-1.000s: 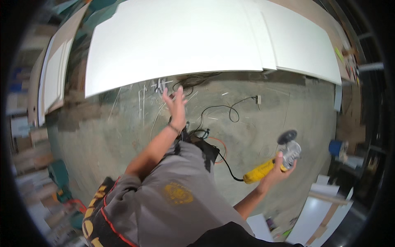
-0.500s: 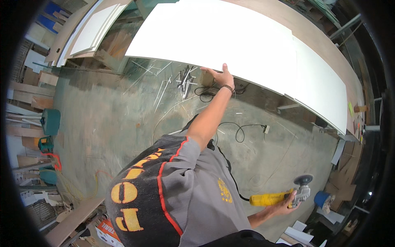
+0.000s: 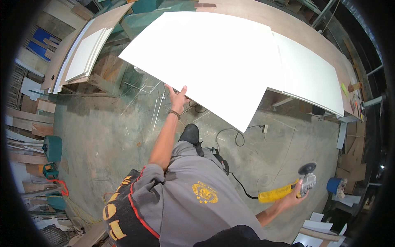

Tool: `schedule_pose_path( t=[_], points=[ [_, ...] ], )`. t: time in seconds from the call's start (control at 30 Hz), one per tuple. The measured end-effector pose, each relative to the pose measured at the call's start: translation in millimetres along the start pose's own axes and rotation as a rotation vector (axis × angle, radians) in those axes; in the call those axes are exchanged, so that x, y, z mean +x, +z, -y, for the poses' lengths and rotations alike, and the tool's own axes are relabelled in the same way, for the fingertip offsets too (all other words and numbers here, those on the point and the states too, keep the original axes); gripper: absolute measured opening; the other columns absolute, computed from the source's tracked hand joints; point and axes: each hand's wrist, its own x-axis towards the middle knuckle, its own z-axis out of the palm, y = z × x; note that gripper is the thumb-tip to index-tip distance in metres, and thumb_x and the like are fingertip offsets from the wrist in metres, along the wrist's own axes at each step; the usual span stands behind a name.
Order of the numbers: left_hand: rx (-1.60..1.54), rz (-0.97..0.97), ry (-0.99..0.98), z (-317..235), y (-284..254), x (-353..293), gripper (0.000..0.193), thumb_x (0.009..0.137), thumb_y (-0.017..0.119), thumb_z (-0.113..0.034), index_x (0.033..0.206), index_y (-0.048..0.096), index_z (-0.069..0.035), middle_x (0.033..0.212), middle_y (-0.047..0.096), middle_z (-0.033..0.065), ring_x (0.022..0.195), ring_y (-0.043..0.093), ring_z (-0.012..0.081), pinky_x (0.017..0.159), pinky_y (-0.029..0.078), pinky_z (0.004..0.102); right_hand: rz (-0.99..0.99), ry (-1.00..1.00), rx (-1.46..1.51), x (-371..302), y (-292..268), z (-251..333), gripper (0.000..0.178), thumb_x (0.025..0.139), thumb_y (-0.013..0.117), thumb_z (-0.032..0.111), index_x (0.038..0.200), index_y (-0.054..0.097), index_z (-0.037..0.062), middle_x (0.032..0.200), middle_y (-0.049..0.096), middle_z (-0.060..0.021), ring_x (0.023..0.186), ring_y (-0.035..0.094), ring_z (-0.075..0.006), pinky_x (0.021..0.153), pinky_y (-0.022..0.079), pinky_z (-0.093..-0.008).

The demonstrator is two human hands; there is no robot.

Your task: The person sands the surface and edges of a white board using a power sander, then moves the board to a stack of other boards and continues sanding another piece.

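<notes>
A large white panel (image 3: 197,53) lies at a slant over the workbench, its near corner jutting out past the edge above the floor. My left hand (image 3: 177,99) grips the panel's near edge, thumb on top; the fingers underneath are partly hidden. Low at the right, my right hand (image 3: 291,198) is wrapped round a yellow and grey angle grinder (image 3: 277,192), held away from the panel. The grinder's dark round disc (image 3: 307,168) faces up and outward. From its rear end a black cord (image 3: 242,186) runs toward my leg.
A second white panel (image 3: 310,68) rests on the brown bench top (image 3: 242,9) at right. Another bench (image 3: 61,74) at left bears stacked panels. Thin offcut strips (image 3: 157,108) and a cable (image 3: 240,139) lie on the floor. A blue bucket (image 3: 334,185) stands at right.
The large panel has turned, its right end swinging out toward me over the bench edge. My left hand has moved left and nearer with it. The grinder has shifted slightly right.
</notes>
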Motion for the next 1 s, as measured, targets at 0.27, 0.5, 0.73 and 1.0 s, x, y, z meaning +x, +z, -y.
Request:
schedule_pose_path(
  t=[0.27,0.5,0.73,1.0],
  points=[
    [0.185,0.219,0.037,-34,-52,43,0.111,0.101,0.066,-0.015,0.16,-0.027,-0.025,0.135,0.06,0.0275,0.096,0.074,0.0305,0.071,0.065,0.0403,0.021,-0.042,0.042,7,-8,-25,0.073,0.09,0.083,0.027,0.147,0.045,-0.0004,0.124,0.063,-0.0136,0.108,0.063,-0.0219,0.091,0.052,-0.0383],
    [0.094,-0.288,0.308,-6,-23,85,0.063,0.104,0.06,-0.018,0.159,0.035,0.0,0.124,0.068,0.0178,0.104,0.067,0.0213,0.09,0.054,0.0332,0.08,-0.035,0.03,-24,8,12,0.07,0.091,0.082,0.026,0.145,0.047,-0.0001,0.122,0.063,-0.0118,0.105,0.063,-0.0205,0.091,0.052,-0.0356],
    [0.295,0.122,0.215,45,117,-57,0.117,0.093,0.073,-0.022,0.163,-0.02,-0.011,0.165,0.024,0.0316,0.15,0.033,0.0401,0.121,0.03,0.0421,0.032,-0.009,0.018,-37,25,51,0.061,0.093,0.08,0.022,0.142,0.05,0.0015,0.118,0.064,-0.0083,0.103,0.063,-0.0163,0.089,0.053,-0.0333],
    [0.242,0.362,0.153,84,156,-23,0.111,0.097,0.069,-0.01,0.163,-0.02,-0.017,0.166,0.021,0.0295,0.144,0.041,0.0351,0.12,0.034,0.0403,-0.037,0.031,0.038,-10,3,-17,0.066,0.088,0.084,0.024,0.14,0.05,0.0024,0.112,0.065,-0.0073,0.098,0.065,-0.0168,0.084,0.054,-0.0343]
  ],
)
